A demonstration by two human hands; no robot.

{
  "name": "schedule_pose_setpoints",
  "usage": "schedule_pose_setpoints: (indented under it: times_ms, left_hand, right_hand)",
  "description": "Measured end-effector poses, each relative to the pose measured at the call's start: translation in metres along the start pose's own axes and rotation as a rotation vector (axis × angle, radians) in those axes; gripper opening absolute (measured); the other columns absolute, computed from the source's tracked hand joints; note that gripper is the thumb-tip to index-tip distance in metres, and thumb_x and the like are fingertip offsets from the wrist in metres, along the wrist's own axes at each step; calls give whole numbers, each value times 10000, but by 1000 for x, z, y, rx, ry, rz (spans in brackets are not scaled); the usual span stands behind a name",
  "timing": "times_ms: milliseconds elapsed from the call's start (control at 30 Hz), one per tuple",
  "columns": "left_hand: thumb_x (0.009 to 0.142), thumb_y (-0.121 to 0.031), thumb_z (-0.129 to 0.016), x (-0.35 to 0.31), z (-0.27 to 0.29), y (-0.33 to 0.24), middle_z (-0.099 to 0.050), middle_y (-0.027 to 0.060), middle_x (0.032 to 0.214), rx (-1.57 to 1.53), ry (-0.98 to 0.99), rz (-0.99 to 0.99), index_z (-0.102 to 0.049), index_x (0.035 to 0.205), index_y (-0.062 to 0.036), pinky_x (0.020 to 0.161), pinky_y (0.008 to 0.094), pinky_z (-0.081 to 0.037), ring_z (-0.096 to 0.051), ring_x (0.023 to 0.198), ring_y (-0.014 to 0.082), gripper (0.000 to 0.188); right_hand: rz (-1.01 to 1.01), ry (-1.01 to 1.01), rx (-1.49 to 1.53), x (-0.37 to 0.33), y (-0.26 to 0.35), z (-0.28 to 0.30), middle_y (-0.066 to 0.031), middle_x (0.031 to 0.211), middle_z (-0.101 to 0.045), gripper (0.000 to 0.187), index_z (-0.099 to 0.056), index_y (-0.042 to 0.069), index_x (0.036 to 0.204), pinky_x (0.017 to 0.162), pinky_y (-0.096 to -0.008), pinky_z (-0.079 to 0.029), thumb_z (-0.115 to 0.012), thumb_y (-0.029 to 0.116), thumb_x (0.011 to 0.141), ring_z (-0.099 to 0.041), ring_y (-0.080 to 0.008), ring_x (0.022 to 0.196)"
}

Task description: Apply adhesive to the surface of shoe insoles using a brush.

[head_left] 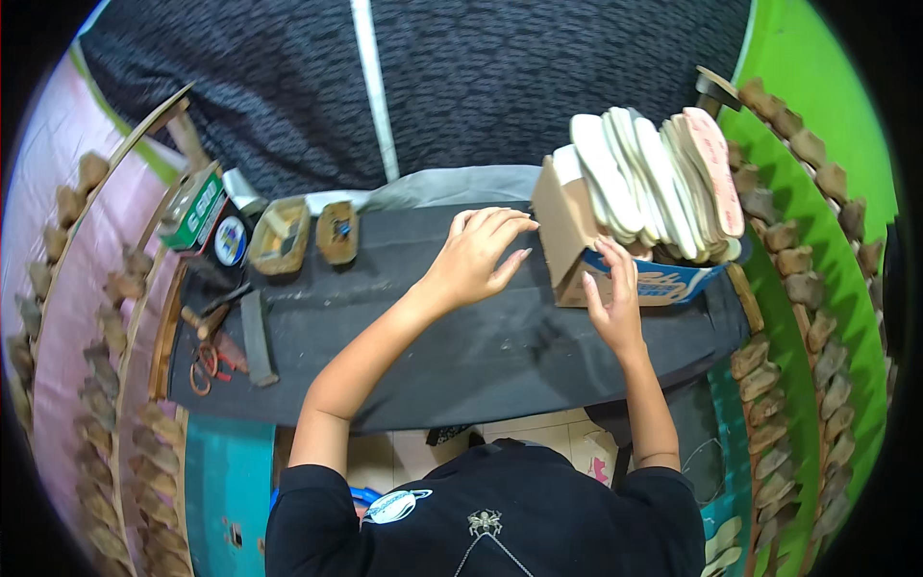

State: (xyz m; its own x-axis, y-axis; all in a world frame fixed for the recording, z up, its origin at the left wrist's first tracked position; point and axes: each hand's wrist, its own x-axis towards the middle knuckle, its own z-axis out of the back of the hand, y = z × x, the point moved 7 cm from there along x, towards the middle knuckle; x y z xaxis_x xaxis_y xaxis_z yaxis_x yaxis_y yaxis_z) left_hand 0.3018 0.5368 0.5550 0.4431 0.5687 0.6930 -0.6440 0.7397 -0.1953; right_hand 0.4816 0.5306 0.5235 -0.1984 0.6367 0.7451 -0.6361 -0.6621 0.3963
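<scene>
Two bare hands reach over a dark-topped table [452,361]. The left hand [478,252] is open and holds nothing, its fingers loosely curved and its thumb apart; a cardboard box [565,226] stands just beside its fingertips at three o'clock. The right hand [618,300] is open too, thumb spread from the fingers, at the box's near edge; whether it touches the box I cannot tell. Straight up at twelve o'clock from it, pale foot-shaped soles [630,173] stand packed upright in the box and rise above its rim. Farther out, at nine o'clock from the left hand, sit a small tan tray [337,240] and a larger tan container [279,252]. At eight o'clock lie a grey bar [258,338] and scissors [203,367]. At three o'clock, beyond the box, hang rows of brown foot forms [794,262].
</scene>
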Motion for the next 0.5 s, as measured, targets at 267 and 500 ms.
schedule_pose_setpoints:
  times_ms: [267,500]
  left_hand:
    - [752,-158,-545,85,-63,-30,-508,73,1078,-96,25,-220,-492,1070,-99,869,362,-299,-443,1044,238,327]
    - [746,-166,-544,134,-117,-60,-519,78,1051,-183,32,-342,-493,1048,-105,860,364,-302,-460,1019,228,313]
  right_hand:
    - [-50,-380,-266,14,-67,84,-137,1105,-483,375,-462,14,1096,876,-349,-331,-563,50,737,-440,-289,1020]
    - [-99,-560,-472,30,-119,149,-157,1125,-451,455,-428,22,1130,895,-382,-317,-603,140,727,-416,-315,1047]
